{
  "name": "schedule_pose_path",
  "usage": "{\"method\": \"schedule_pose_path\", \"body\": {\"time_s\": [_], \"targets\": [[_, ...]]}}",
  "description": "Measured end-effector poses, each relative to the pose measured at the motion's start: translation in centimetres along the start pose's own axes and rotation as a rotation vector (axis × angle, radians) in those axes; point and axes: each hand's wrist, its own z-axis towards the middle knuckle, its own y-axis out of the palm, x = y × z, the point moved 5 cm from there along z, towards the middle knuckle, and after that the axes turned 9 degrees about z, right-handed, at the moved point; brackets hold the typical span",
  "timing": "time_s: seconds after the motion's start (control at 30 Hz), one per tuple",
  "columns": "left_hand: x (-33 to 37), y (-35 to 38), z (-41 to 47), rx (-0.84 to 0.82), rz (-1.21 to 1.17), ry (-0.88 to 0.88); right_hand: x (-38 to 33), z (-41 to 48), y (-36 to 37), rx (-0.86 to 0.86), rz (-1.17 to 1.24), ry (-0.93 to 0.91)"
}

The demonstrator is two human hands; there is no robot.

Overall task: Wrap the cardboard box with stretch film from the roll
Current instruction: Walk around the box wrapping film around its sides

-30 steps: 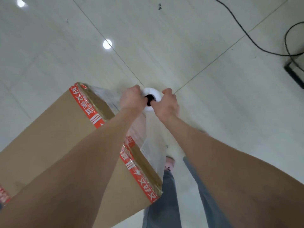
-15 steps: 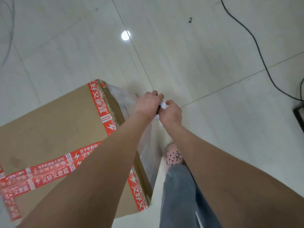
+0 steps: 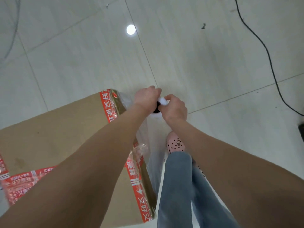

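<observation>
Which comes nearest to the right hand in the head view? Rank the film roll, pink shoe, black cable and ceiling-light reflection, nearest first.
From the right hand:
1. Film roll: gripped in the hand.
2. Pink shoe: on the floor just below the hand.
3. Light reflection: on the floor, up and left.
4. Black cable: far right.

Seen from above, a person's two bare forearms reach forward over a large brown cardboard box sealed with red printed tape along its edges. The left hand and the right hand close together around the top end of a white roll of clear stretch film, held upright just beside the box's far right corner. Clear film runs down the box's right side. Below the roll are blue jeans and a pink perforated clog on a pale tiled floor. A black cable trails across the floor at the right.
</observation>
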Motion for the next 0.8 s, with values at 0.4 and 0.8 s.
{"method": "schedule_pose_path", "body": {"time_s": [0.4, 0.8], "targets": [[-5.4, -0.6, 1.8, -0.097, -0.147, -0.211, -1.9, 2.3, 3.1, -0.152, 0.347, 0.240], [-6.7, -2.2, 3.9, -0.089, -0.039, -0.115, -5.2, 4.2, 2.9, -0.081, 0.155, 0.039]]}}
